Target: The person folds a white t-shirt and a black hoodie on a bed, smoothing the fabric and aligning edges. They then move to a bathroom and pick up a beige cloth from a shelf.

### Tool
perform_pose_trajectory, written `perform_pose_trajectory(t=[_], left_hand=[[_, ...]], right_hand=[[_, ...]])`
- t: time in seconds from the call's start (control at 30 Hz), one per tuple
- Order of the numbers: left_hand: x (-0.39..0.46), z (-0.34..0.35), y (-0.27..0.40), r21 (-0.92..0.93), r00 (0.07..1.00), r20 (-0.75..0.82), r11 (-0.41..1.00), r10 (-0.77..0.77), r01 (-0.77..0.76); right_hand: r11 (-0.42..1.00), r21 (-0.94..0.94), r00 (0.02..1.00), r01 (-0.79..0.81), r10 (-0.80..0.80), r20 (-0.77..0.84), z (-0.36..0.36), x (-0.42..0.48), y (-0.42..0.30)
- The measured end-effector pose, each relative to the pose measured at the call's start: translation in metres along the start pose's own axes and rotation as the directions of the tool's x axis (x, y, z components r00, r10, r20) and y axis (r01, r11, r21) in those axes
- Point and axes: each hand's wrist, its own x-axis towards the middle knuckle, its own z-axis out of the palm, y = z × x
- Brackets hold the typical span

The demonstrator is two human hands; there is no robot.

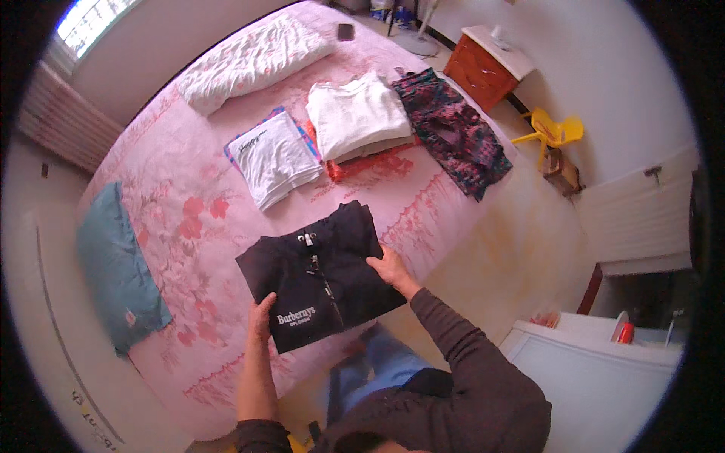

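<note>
A folded black garment (351, 277) with a drawstring, a front zip and printed lettering is held between my two hands, above the near edge of the bed. My left hand (261, 314) grips its left side, thumb on top. At its right side, my right hand (393, 270) holds the edge, also with the thumb over the cloth. Beyond it on the bed lie a folded white T-shirt (277, 161) on a blue-and-pink cloth, a stack topped by a white long-sleeved top (362, 119), and dark patterned trousers (453, 133).
The bed has a pink floral sheet (164, 266). A teal pillow (116, 266) lies at its left and a rolled white floral quilt (260, 62) at the far side, near a dark phone-like object (345, 32). To the right stand a wooden cabinet (481, 71), a yellow chair (552, 129) and a white-topped surface (589, 379).
</note>
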Motion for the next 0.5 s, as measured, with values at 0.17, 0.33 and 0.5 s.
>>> perform_pose_trajectory(t=[0.17, 0.33, 0.5], left_hand=[[-0.040, 0.019, -0.005, 0.027, 1.000, 0.028, 1.000, 0.011, -0.012], [-0.099, 0.052, 0.001, 0.052, 1.000, 0.001, 0.998, -0.031, 0.031], [-0.100, 0.061, 0.011, 0.071, 1.000, -0.011, 0.997, -0.018, 0.019]], right_hand=[[0.997, -0.012, 0.994, -0.079, 0.080, 0.072, -0.043, -0.044, -0.016], [0.999, 0.018, 0.998, -0.046, 0.046, 0.032, -0.068, -0.081, -0.009], [0.996, -0.075, 0.999, -0.043, 0.044, 0.012, -0.088, -0.069, -0.017]])
